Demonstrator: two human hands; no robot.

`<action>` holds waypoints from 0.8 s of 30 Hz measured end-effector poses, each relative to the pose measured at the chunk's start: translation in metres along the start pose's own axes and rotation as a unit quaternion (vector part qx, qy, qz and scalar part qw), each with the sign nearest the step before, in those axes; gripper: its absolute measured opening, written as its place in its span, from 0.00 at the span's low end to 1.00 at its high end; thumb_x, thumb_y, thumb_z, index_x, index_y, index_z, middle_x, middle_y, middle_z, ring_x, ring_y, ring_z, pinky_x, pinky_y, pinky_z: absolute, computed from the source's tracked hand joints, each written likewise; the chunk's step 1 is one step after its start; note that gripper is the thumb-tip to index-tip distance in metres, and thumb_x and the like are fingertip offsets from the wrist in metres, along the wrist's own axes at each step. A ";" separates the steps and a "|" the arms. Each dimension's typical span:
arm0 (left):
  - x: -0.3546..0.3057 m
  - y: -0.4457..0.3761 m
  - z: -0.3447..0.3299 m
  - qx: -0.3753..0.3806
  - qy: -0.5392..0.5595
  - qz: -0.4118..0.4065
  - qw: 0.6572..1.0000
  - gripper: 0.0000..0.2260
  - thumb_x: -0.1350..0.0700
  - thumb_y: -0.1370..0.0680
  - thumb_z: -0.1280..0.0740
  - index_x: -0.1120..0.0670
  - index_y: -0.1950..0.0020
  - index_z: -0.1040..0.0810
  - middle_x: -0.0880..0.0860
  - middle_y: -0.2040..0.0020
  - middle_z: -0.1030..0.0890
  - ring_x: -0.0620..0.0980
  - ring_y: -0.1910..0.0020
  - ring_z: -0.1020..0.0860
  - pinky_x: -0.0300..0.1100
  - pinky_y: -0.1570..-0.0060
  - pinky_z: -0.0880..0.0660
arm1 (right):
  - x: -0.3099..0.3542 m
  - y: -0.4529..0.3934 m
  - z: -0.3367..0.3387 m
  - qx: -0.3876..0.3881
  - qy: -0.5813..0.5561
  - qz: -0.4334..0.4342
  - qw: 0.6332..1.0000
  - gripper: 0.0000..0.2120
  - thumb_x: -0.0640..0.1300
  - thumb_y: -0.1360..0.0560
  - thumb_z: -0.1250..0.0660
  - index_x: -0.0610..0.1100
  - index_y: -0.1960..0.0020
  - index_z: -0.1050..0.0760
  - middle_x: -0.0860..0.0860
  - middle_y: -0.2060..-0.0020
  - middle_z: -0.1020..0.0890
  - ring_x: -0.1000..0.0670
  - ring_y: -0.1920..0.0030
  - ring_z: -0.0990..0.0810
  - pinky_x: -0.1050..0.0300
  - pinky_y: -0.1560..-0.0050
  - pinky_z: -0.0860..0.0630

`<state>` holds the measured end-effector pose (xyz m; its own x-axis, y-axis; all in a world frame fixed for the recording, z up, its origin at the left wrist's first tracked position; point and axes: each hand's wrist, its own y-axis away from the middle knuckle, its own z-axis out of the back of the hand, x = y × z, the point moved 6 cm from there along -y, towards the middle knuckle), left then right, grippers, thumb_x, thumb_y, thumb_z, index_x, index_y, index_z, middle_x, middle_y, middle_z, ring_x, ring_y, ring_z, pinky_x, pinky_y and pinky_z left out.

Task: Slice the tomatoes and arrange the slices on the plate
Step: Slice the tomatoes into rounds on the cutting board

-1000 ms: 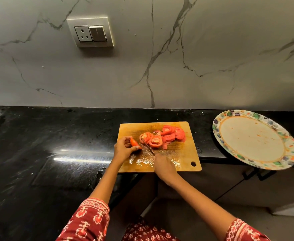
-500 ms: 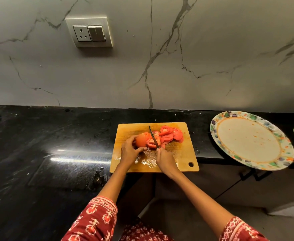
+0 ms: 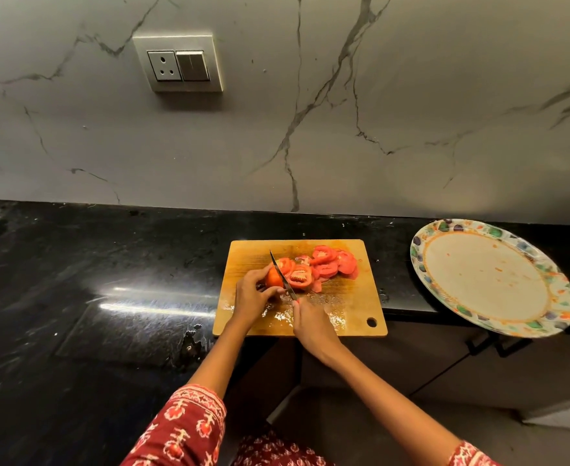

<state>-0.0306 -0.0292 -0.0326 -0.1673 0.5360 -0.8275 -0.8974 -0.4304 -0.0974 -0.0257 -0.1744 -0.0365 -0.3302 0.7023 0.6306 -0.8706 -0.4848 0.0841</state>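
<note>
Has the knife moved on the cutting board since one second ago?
Yes. The knife lay low among the slices; now its tip points toward the board's far edge, blade against the tomato piece.

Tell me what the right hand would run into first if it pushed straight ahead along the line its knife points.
The right hand grips the knife, which points away toward the wall. Pushed on, it would likely meet the tomato held by the left hand first, since the blade already rests against it.
</note>
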 end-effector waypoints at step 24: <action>0.007 0.003 0.009 -0.056 0.128 0.042 0.989 0.17 0.63 0.33 0.25 0.59 0.45 0.20 0.57 0.46 0.19 0.51 0.46 0.21 0.37 0.51 0.24 | 0.004 0.000 0.002 0.009 0.000 -0.011 1.000 0.15 0.48 0.18 0.51 0.40 0.49 0.31 0.46 0.61 0.26 0.42 0.56 0.22 0.55 0.62 0.36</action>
<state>-0.0380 -0.0204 -0.0335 -0.1172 0.3005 -0.9466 -0.8315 -0.5509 -0.0719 -0.0264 -0.1732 -0.0325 -0.3119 0.7128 0.6282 -0.8707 -0.4790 0.1111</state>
